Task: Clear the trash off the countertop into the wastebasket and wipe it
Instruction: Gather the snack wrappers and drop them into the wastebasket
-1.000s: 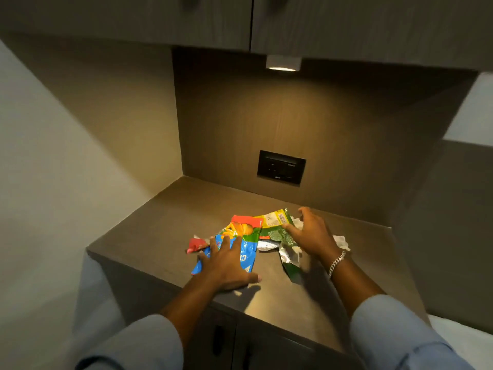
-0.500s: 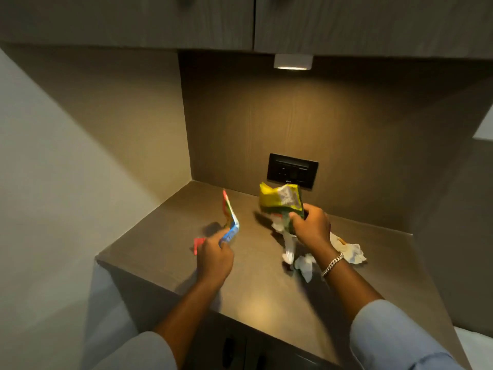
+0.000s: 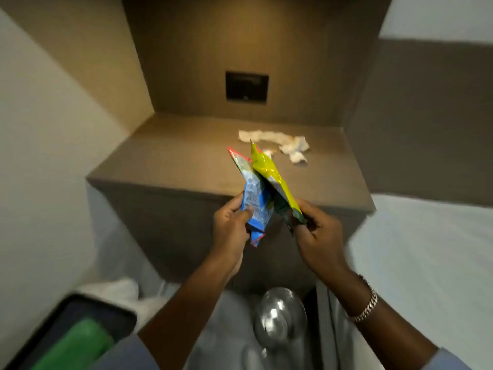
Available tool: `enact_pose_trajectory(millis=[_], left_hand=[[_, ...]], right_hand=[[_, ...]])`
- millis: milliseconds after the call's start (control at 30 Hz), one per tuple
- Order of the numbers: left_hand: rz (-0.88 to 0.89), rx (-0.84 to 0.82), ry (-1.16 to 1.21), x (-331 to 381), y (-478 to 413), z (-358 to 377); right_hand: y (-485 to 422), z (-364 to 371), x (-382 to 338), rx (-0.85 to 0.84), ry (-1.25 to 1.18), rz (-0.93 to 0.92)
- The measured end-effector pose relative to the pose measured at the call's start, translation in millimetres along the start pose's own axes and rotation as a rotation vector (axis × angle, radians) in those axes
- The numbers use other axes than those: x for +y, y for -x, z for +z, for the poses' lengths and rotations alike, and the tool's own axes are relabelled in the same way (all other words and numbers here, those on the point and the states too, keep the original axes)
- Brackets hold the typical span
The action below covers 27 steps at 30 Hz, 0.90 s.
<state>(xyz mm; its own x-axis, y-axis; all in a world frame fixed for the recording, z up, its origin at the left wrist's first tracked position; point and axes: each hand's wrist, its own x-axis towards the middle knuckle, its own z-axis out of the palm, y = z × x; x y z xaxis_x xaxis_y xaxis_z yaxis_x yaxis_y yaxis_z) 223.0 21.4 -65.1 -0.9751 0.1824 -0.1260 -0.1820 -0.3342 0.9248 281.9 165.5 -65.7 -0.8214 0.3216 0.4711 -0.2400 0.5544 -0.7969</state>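
My left hand [image 3: 232, 225] grips a blue snack wrapper [image 3: 253, 201] with a red edge. My right hand [image 3: 318, 236] grips a yellow-green wrapper [image 3: 269, 172]. Both wrappers stand upright and overlap, held in front of the brown countertop's [image 3: 170, 161] front edge. Crumpled white tissue paper [image 3: 282, 144] lies on the countertop near the back right. A dark wastebasket [image 3: 53, 332] with a green liner [image 3: 77, 343] shows at the bottom left, below and left of my hands.
A black socket panel [image 3: 246, 86] is set in the back wall. A shiny metal object [image 3: 280, 316] stands on the floor below my hands, beside white cloth [image 3: 117, 292]. Walls enclose the counter on the left and right.
Both hands lifted the wrappers off the countertop and drew them back past its front edge, bringing them together. The view tilted down, so the floor and wastebasket now show.
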Motion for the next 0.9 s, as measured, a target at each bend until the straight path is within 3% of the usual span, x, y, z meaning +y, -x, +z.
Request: enact_pose_trajectory(millis=[200, 433, 567, 700, 900], left_hand=[[-0.385, 0.011, -0.003, -127, 70, -6], [-0.812, 0.248, -0.032, -326, 40, -35], [-0.945, 0.337, 0.009, -432, 12, -64], [-0.967, 0.315, -0.026, -501, -2, -79], [-1.038, 0.256, 0.108, -502, 4, -85]], right_hand=[[135, -27, 81, 0.011, 0.124, 0.313], [229, 22, 265, -0.102, 0.308, 0.726], [259, 61, 372, -0.296, 0.336, 0.908], [268, 89, 441, -0.447, 0.329, 0.929], [251, 79, 450, -0.394, 0.302, 0.934]])
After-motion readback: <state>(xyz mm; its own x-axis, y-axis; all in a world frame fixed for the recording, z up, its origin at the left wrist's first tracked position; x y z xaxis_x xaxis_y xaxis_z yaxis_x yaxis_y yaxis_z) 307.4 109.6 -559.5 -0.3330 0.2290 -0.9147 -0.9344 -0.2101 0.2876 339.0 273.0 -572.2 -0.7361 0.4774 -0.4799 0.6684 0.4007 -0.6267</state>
